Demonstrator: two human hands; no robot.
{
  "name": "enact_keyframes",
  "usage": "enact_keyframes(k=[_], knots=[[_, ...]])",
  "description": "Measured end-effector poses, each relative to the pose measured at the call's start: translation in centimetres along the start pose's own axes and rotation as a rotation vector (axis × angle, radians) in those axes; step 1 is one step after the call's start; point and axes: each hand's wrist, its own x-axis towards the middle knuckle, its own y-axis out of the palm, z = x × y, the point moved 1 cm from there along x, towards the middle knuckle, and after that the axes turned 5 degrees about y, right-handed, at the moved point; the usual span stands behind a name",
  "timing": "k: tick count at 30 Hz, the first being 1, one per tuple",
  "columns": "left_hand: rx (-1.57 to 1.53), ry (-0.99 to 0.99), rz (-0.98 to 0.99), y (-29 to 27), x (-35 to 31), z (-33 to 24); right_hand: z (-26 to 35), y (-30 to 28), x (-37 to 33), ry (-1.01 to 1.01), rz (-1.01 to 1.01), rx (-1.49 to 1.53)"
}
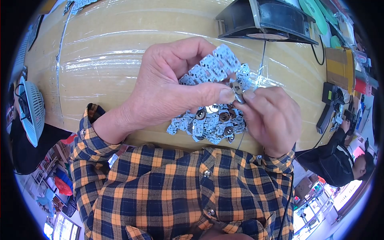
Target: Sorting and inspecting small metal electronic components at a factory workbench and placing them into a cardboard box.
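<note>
My left hand (160, 86) is closed around a strip of small white circuit boards (216, 66) dotted with dark parts, held above the table. Its thumb presses near the strip's right end, where a round metal piece (238, 89) shows, possibly a coin-cell holder. The fingertips of my right hand (276, 114) pinch at that same piece, thumb and index finger together and partly hiding it. Below both hands lies a loose pile of similar small boards (208, 126), several bearing round metal parts. Another few boards (243, 75) show just behind the fingertips.
The table (100, 60) has a tan top under clear film. A black fan (272, 22) stands at the back right. At the left edge is a light-blue plastic basket (35, 108). A cardboard box (339, 68) and black devices (329, 98) are at the right, near another person (334, 160).
</note>
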Motion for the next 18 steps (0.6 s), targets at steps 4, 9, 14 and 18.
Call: enact_keyframes(k=[4,9,14,18], knots=[[0.053,-0.201,0.062,0.0,-0.3,-0.4,-1.3,0.5,-0.4,0.494,0.128,0.621],[-0.005,-0.104,0.055,0.2,-0.5,0.0,-1.4,1.0,-0.5,0.801,0.157,1.026],[-0.031,-0.179,0.02,0.7,-0.4,0.0,-1.6,0.5,-0.5,0.801,0.217,1.045],[-0.097,-0.215,0.005,0.9,-0.7,0.2,-1.7,0.3,-0.2,0.75,0.287,0.974]])
